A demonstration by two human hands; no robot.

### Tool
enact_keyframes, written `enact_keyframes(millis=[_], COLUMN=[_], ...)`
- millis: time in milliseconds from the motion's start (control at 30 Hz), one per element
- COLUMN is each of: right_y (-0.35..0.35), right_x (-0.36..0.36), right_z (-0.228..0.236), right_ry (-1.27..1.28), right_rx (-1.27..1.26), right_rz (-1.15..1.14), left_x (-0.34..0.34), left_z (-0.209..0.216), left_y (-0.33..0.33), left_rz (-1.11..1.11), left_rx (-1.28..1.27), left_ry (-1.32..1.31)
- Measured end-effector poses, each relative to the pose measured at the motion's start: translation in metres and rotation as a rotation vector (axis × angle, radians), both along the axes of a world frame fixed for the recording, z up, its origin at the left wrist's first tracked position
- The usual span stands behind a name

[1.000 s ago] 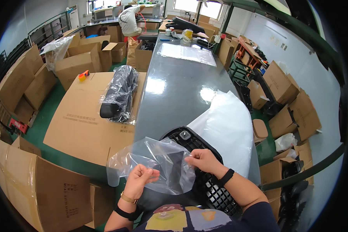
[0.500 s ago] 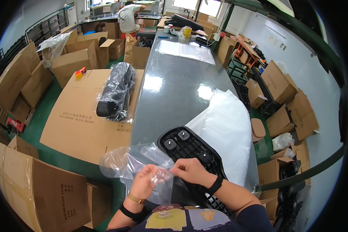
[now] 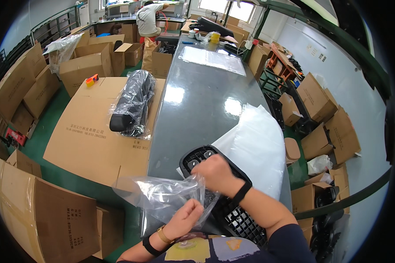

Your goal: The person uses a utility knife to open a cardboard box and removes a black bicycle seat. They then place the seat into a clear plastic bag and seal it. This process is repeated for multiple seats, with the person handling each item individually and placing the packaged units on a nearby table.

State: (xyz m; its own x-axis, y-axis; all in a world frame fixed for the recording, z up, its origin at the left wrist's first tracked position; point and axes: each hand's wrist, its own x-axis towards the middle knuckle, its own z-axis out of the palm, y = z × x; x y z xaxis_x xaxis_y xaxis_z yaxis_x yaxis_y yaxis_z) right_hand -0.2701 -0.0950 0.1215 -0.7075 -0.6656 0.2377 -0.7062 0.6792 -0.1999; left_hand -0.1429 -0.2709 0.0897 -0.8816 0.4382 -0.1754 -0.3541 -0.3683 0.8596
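Note:
A clear plastic bag (image 3: 158, 193) is stretched between my hands at the near end of the table. My left hand (image 3: 188, 215) is closed on the bag's lower edge. Higher up, my right hand (image 3: 217, 175) grips the bag's other edge, its fingers curled and slightly blurred. Beneath my right hand and forearm lies a black ribbed plastic part (image 3: 239, 219), with grey pads showing at its far end; my right hand hides some of it. A stack of white plastic bags (image 3: 261, 153) lies beside it on the right.
The grey table (image 3: 197, 114) runs away from me. At left, a black padded part in clear wrap (image 3: 134, 103) and an orange tape roll (image 3: 92, 80) rest on a flat cardboard sheet (image 3: 87, 131). Cartons (image 3: 68, 223) flank both sides. A person (image 3: 148, 19) stands at the back.
My right hand has risen and moved slightly right with the bag's edge. My left hand has shifted right and down. The bag has opened wider between them.

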Motion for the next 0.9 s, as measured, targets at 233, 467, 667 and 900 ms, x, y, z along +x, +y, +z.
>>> enact_keyframes(millis=[233,467,667,900], right_y=[0.023,-0.006,0.033,0.091], right_x=[-0.065,-0.116,-0.156,-0.16], right_z=[0.037,0.066,0.021,-0.082], right_ry=[-0.764,-1.146,0.164,-0.497], right_rx=[-0.761,-1.149,-0.094,0.416], right_rz=[-0.509,-0.229,0.009,-0.298], left_x=[-0.058,-0.155,-0.194,-0.183], left_z=[-0.071,-0.116,-0.075,-0.096], left_y=[-0.063,-0.121,-0.086,-0.018], left_rz=[0.684,0.662,0.647,0.257], left_rx=[-0.836,0.266,0.19,-1.226], left_ry=[0.284,-0.146,0.064,0.463])
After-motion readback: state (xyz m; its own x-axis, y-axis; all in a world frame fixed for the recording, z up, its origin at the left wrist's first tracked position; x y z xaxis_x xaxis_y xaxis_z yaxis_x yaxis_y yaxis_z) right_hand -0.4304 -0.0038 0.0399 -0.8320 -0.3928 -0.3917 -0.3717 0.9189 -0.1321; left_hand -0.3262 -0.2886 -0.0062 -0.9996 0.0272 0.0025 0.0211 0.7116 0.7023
